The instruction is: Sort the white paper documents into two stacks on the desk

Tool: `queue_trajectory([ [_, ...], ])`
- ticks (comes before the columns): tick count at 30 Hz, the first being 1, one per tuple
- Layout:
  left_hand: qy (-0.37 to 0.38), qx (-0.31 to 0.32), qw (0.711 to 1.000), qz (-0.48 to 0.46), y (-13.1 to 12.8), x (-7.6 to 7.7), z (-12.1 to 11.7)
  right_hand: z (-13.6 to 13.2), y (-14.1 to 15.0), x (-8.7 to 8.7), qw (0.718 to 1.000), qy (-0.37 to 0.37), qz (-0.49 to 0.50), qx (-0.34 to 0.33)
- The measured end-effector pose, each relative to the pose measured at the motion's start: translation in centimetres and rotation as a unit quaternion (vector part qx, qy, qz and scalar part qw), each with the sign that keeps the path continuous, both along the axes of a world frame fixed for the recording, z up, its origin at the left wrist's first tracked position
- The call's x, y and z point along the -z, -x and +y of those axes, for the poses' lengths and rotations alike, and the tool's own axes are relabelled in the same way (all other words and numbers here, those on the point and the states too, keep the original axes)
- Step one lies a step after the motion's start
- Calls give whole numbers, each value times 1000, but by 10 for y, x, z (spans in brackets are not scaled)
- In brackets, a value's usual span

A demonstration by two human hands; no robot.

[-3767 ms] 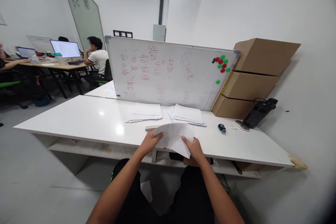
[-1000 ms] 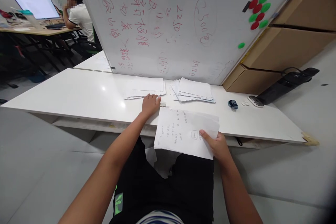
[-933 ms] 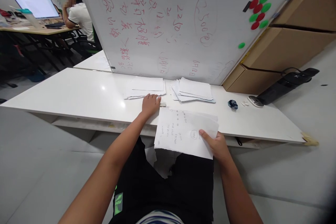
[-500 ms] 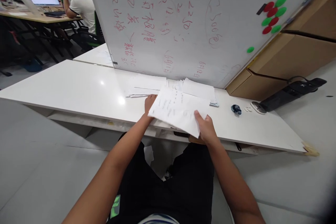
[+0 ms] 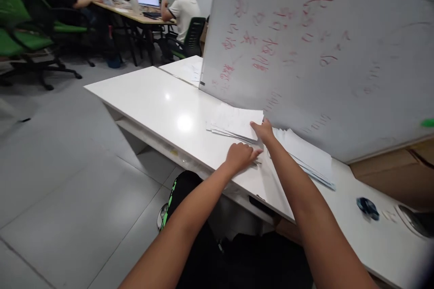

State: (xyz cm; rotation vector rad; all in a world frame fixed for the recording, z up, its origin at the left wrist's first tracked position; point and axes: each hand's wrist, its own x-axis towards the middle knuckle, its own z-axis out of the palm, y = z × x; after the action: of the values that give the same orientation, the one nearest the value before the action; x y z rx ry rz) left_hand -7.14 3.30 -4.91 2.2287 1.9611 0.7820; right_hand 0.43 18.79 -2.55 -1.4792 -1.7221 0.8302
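My right hand (image 5: 264, 130) pinches the right edge of a white paper sheet (image 5: 242, 121), thumb on top. The sheet lies over the left paper stack (image 5: 210, 127), whose uneven edges show beneath it. Nearer the front edge of the desk, my left hand (image 5: 239, 157) rests with curled fingers. A small greyish object (image 5: 258, 162) peeks out by its fingertips; most of it is hidden under the hand. To the right of my right wrist is a second, fanned paper stack (image 5: 308, 156), partly covered by my forearm.
A whiteboard (image 5: 298, 54) with red writing stands along the back of the white desk (image 5: 145, 95). Cardboard boxes (image 5: 383, 171), a dark blue coiled item (image 5: 368, 208) and a dark bottle (image 5: 425, 223) are at the right. Two people sit at a far table (image 5: 142, 19).
The view has swung left. My right hand has carried the sheet from in front of me onto the left stack. My left hand now sits in front of that stack, apart from the sheet.
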Motion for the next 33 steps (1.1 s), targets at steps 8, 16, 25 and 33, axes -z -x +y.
queue_trajectory([
  [8,-12,7,1000,-15,4,8,1,-20,-72,17,928,-207,-308,19],
  [16,15,-6,999,-32,5,1,1,-59,-195,51,927,-100,-343,115],
  [25,40,-41,998,-29,3,-4,2,-65,-188,57,901,-230,-339,145],
  [33,47,-56,996,-47,1,-7,2,-67,-188,51,883,-218,-384,156],
])
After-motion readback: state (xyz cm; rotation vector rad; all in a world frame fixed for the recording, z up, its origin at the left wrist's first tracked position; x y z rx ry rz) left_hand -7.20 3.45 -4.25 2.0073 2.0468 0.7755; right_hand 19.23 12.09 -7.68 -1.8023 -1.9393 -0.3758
